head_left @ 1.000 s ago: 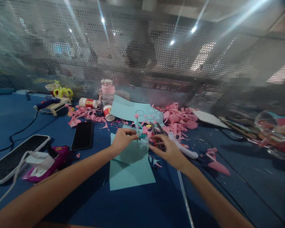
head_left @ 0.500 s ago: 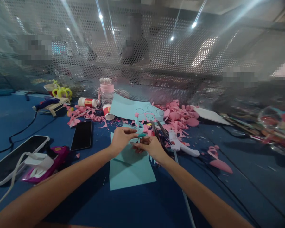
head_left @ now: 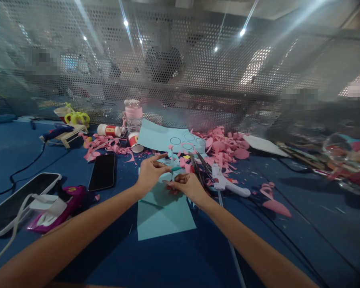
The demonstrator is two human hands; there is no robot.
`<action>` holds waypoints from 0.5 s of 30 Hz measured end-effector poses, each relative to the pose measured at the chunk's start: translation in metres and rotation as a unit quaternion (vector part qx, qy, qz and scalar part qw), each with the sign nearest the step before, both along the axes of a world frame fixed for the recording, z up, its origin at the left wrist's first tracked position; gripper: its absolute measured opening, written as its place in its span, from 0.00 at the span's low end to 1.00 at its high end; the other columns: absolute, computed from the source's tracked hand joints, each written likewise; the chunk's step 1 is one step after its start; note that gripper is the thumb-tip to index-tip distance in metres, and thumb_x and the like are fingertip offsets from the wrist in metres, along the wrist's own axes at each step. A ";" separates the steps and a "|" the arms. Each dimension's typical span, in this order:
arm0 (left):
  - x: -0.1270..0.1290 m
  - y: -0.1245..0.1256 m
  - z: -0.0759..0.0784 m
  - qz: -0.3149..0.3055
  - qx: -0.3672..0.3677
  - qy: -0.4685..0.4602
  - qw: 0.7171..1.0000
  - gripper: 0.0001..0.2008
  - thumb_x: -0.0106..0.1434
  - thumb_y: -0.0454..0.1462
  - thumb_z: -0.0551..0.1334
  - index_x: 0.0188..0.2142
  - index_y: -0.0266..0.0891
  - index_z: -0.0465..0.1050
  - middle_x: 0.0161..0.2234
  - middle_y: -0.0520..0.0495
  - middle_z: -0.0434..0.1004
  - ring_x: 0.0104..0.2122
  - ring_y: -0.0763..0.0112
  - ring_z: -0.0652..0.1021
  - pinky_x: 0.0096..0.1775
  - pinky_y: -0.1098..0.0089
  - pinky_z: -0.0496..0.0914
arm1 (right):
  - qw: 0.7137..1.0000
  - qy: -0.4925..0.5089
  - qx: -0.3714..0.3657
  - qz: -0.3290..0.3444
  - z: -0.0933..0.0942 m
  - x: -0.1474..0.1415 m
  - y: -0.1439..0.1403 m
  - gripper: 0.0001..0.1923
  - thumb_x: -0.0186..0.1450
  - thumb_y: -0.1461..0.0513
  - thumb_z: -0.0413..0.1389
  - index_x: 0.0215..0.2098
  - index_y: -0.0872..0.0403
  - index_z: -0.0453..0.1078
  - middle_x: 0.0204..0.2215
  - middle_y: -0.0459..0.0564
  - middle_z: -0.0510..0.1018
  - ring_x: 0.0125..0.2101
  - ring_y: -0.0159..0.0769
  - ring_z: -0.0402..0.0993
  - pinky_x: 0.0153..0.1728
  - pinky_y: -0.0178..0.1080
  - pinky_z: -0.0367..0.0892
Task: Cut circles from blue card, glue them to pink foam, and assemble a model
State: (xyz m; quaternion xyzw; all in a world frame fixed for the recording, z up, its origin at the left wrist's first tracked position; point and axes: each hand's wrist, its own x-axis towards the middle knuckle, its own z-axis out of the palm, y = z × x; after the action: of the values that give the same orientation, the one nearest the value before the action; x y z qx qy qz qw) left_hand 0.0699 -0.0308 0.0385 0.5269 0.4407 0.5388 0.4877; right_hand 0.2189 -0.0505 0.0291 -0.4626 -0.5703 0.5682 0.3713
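Note:
Both my hands meet above a light blue paper sheet [head_left: 165, 222], around a small upright paper piece [head_left: 172, 154], pale blue with a pink tip and a darker teal bit [head_left: 175, 169] near its lower end. My left hand [head_left: 148, 176] grips it from the left, thumb against the teal bit and index finger stretched along the top. Just below, my right hand [head_left: 190, 187] is closed in a pinch at the lower end, partly hiding what it holds. Open black scissors [head_left: 199, 166] and a white glue gun [head_left: 228, 184] lie right of my right hand.
Behind the hands, a blue sheet with drawn circles [head_left: 156, 136] lies among pink paper scraps [head_left: 222, 144]. A phone [head_left: 102, 172] and a magenta packet [head_left: 73, 198] are at left. Paper cups [head_left: 135, 141] and a bottle [head_left: 134, 116] stand before a perforated metal screen [head_left: 108, 72].
My left index finger has lifted and straightened, and the pink-tipped paper piece has shifted slightly lower and left. My right hand keeps its pinch. The view has moved slightly.

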 end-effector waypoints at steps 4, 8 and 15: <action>0.000 0.001 0.000 0.000 -0.004 -0.004 1.000 0.31 0.44 0.36 0.70 0.49 0.33 0.68 0.21 0.50 0.78 0.25 0.68 0.78 0.29 0.72 0.71 | 1.000 0.003 -0.007 0.000 0.001 0.000 -0.001 0.17 0.41 0.52 0.66 0.17 0.58 0.70 0.20 0.51 0.79 0.18 0.33 0.73 0.21 0.34 0.69; 0.000 0.001 0.001 -0.007 -0.006 -0.003 1.000 0.29 0.45 0.35 0.70 0.48 0.33 0.68 0.20 0.50 0.78 0.25 0.68 0.79 0.30 0.73 0.71 | 1.000 0.001 -0.008 0.004 0.000 0.001 -0.001 0.17 0.42 0.53 0.66 0.17 0.58 0.71 0.20 0.50 0.79 0.17 0.31 0.72 0.21 0.33 0.68; -0.001 0.002 0.004 -0.004 -0.016 -0.003 1.000 0.28 0.44 0.34 0.70 0.46 0.32 0.69 0.20 0.50 0.77 0.25 0.68 0.78 0.30 0.72 0.71 | 1.000 -0.008 -0.006 0.007 -0.001 0.002 -0.001 0.19 0.44 0.51 0.65 0.18 0.59 0.71 0.20 0.51 0.79 0.17 0.29 0.71 0.21 0.31 0.67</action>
State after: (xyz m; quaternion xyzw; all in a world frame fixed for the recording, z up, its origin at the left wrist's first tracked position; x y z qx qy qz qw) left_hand 0.0693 -0.0289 0.0427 0.5193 0.4460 0.5311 0.4993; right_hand 0.2211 -0.0516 0.0285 -0.4653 -0.5728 0.5706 0.3603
